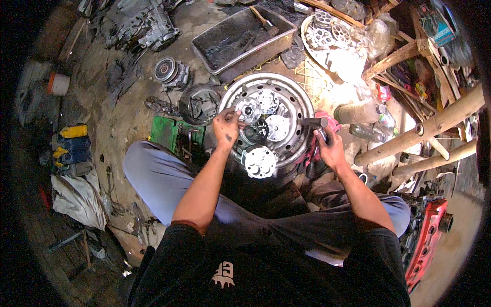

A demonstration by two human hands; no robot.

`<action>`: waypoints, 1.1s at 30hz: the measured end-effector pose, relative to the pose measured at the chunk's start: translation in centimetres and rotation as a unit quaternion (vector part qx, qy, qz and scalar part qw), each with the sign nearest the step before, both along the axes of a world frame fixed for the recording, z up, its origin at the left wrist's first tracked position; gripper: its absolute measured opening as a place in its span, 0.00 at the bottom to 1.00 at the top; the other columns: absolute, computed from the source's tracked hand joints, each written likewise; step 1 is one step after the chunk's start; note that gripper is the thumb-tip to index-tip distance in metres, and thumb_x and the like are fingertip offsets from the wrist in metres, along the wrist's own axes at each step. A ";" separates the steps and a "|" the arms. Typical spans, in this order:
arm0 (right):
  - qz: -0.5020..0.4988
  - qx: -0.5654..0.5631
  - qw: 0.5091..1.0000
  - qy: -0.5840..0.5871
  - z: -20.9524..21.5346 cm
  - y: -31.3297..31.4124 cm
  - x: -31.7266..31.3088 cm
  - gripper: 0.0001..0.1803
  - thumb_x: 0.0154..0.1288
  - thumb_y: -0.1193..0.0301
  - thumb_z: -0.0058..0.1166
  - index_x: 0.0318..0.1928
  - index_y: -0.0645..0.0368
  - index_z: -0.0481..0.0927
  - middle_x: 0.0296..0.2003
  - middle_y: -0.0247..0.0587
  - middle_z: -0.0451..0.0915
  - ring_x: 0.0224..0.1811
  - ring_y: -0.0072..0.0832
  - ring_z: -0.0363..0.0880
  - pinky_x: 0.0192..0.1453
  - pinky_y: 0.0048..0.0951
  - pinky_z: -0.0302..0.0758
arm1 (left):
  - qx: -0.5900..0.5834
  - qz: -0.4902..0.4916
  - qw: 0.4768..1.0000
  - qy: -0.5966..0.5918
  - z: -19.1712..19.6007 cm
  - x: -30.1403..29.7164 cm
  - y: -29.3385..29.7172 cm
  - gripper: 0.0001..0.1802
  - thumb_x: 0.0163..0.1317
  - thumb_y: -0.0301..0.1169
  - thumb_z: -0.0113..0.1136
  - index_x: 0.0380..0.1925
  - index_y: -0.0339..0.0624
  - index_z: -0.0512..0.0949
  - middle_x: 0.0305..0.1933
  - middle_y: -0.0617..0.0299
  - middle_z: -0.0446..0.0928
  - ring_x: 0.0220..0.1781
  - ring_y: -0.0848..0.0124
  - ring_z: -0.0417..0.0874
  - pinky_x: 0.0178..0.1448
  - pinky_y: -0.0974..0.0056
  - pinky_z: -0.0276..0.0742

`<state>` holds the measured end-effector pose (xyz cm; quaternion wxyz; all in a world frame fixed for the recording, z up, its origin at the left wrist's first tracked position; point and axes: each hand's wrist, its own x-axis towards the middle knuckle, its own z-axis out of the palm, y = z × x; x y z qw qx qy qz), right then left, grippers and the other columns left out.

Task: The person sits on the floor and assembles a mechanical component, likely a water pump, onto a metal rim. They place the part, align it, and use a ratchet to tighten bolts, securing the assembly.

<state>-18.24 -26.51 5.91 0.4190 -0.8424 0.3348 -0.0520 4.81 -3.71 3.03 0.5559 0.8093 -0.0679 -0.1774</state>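
Note:
Between my knees lies a steel wheel rim (305,102) with several round metal machine parts on it. My left hand (226,129) is at the rim's left side, its fingers pinching the edge of a round silver part (247,113) with a dark central hole. Beside that part are another silver casting (268,101), a bright disc-shaped part (277,127) and a dark ring-like part (257,131). A silver plate with round recesses (260,162) lies at the near edge. My right hand (330,148) grips a hammer (315,123) just right of the rim, its dark head raised.
A black tray (225,69) holds dark liquid and a paintbrush (263,21). Nearby are a pulley (169,71), a metal bowl (187,110), a green toolbox (164,132) and a basin of parts (307,38). Bottles (358,112) and wooden poles (419,130) stand right.

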 end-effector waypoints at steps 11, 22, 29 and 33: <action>0.021 0.048 0.999 0.009 1.1 0.4 -0.4 0.17 0.69 0.64 0.58 0.50 0.64 0.79 0.42 0.56 0.84 0.45 0.48 0.85 0.51 0.38 0.77 | 0.005 0.021 0.996 0.090 -2.5 0.4 -0.5 0.21 0.73 0.35 0.54 0.50 0.22 0.78 0.31 0.49 0.83 0.22 0.67 0.86 0.23 0.67 0.79; 0.248 -0.054 0.966 -0.041 2.4 3.2 -1.8 0.21 0.66 0.58 0.60 0.53 0.57 0.81 0.38 0.55 0.85 0.40 0.51 0.85 0.45 0.45 0.80 | 0.034 -0.066 0.996 0.056 2.3 -2.4 1.3 0.29 0.77 0.49 0.45 0.49 0.31 0.80 0.38 0.54 0.84 0.30 0.69 0.84 0.33 0.64 0.79; 0.281 -0.117 0.952 -0.037 2.3 5.3 -2.7 0.21 0.66 0.56 0.58 0.50 0.58 0.82 0.34 0.55 0.85 0.37 0.52 0.84 0.40 0.48 0.80 | 0.005 -0.226 0.974 -0.024 0.5 -6.9 4.1 0.28 0.77 0.51 0.41 0.52 0.38 0.80 0.44 0.52 0.84 0.52 0.61 0.83 0.60 0.59 0.74; 0.253 -0.104 0.960 -0.060 1.8 6.0 -2.9 0.20 0.66 0.56 0.58 0.49 0.59 0.82 0.34 0.55 0.85 0.36 0.53 0.84 0.39 0.49 0.79 | 0.039 -0.250 0.968 0.005 0.1 -7.7 4.4 0.29 0.77 0.52 0.40 0.53 0.40 0.81 0.49 0.49 0.84 0.57 0.55 0.82 0.62 0.57 0.73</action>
